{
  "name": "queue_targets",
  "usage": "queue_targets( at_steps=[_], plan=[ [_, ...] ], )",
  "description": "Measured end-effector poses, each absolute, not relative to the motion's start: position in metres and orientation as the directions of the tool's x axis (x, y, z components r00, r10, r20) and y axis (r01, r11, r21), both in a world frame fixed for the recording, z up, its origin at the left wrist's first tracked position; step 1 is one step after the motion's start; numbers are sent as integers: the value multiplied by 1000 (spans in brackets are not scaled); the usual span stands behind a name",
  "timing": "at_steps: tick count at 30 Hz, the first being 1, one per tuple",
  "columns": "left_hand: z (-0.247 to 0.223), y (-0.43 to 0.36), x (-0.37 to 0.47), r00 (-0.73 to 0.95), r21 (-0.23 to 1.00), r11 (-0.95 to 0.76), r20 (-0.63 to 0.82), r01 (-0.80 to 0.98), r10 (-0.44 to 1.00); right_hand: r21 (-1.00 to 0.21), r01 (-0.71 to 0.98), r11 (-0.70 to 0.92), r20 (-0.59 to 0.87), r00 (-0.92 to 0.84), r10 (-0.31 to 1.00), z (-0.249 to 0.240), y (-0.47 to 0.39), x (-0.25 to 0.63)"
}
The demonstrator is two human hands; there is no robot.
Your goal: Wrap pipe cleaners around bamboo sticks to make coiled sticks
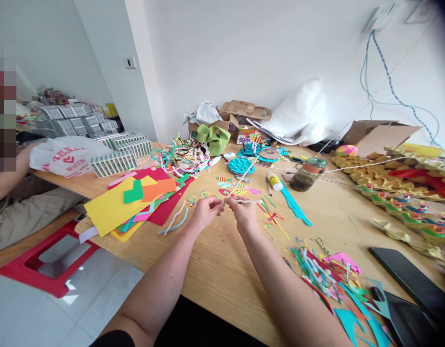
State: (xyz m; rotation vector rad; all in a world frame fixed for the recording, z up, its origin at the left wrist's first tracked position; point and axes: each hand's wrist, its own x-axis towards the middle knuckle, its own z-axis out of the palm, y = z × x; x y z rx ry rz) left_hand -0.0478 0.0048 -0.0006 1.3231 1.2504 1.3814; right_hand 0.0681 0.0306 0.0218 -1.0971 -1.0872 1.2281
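Fingers of the left hand (207, 210) and the right hand (245, 211) are pinched nearly tip to tip on a pale cord (244, 176), apparently so that a short stretch can be controlled closely. One length is slanted away beyond the fingertips; another is left sticking out to the right of them. Whether these are one piece cannot be told. Both hands are held just above the table (208, 260), probably for steadiness.

Just beyond the fingers, paper fish (223, 179) are laid flat and spread, perhaps so that each can be seen. Beyond and right of them, a glue stick (275, 181) is stood near a jar (308, 175), seemingly within easy reach. Pipe cleaners (176, 218) are laid left of the fingers, with paper sheets (110, 207) stacked farther left, likely to leave working room. Scraps (329, 277) are heaped well to the right and nearer the body, presumably kept off the area around the fingers.
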Motion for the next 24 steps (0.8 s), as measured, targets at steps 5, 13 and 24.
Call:
queue_targets(
  at_steps=[5,13,24],
  plan=[
    [-8,7,-49,-90,951,-217,241,221,966,-989,-142,32,28,29,999,20,31,68],
    [-4,1,-47,-58,738,-333,449,587,892,-985,-173,18,11,44,999,23,30,66],
    [-2,4,-47,-69,940,-257,279,225,958,-993,-108,45,42,33,999,23,33,69]
  ],
)
